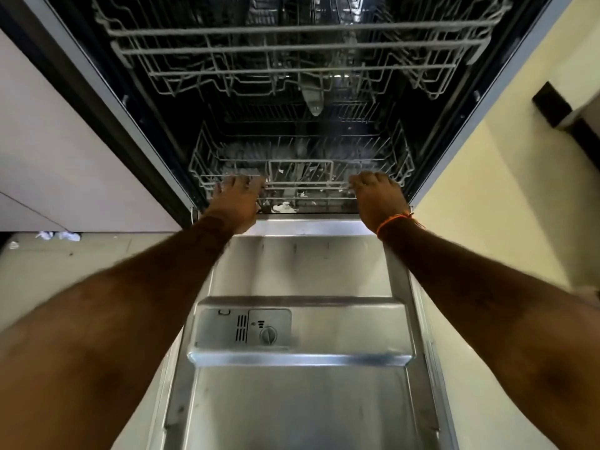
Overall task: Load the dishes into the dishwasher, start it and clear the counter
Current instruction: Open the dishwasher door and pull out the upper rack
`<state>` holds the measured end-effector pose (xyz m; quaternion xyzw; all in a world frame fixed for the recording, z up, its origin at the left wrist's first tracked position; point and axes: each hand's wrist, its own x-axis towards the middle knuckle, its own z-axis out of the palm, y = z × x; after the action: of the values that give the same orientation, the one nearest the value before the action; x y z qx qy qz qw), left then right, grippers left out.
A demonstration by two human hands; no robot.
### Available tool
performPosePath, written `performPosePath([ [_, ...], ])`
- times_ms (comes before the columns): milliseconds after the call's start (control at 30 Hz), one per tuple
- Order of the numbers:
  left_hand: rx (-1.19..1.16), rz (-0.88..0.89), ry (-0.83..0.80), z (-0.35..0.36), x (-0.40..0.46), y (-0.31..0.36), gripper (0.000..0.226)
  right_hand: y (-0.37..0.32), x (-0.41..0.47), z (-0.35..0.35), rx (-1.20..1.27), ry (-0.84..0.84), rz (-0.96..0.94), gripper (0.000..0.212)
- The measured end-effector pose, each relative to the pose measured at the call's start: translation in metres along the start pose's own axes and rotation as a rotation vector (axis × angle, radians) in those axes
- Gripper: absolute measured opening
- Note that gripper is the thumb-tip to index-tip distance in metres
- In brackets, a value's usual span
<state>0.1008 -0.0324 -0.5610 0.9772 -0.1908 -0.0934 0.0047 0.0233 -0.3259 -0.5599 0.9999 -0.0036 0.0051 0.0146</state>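
Both hands grasp the front rail of the lower rack, left hand toward its left corner, right hand toward its right, fingers curled over the wire; rack sits inside the dishwasher, its front rail crosswise; open door lies toward the person, so the pull probably comes straight back.

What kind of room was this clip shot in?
Most likely a home kitchen: an open dishwasher with its door folded down, both hands on the lower rack, and a cabinet panel beside it.
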Motion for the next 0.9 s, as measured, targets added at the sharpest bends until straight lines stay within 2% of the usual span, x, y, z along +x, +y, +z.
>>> performPosePath([
  [133, 0.063, -0.025, -0.035, -0.008, -0.018, 0.005, 0.072, -0.008, -0.001, -0.016, -0.023, -0.049, 0.05, 0.033],
  [233, 0.097, 0.005, -0.069, -0.009, -0.047, 0.005, 0.074, -0.013, -0.024, -0.024, -0.014, -0.134, 0.054, 0.039],
  [300, 0.094, 0.03, -0.107, -0.009, -0.07, 0.005, 0.078, -0.017, -0.049, -0.028, 0.019, -0.182, 0.031, 0.042],
  [433, 0.021, 0.12, -0.204, -0.009, -0.12, 0.002, 0.086, -0.031, -0.105, -0.042, 0.07, -0.238, 0.043, 0.031],
  [600, -0.126, 0.2, -0.247, 0.005, -0.196, 0.001, 0.077, -0.05, -0.183, -0.058, 0.076, -0.394, 0.011, 0.036],
  [733, -0.126, 0.198, -0.382, 0.02, -0.256, 0.002, 0.087, -0.062, -0.242, -0.058, 0.106, -0.455, 0.015, 0.04],
  [900, -0.074, 0.208, -0.473, 0.023, -0.321, 0.016, 0.081, -0.075, -0.303, -0.057, 0.109, -0.484, 0.046, 0.038],
])
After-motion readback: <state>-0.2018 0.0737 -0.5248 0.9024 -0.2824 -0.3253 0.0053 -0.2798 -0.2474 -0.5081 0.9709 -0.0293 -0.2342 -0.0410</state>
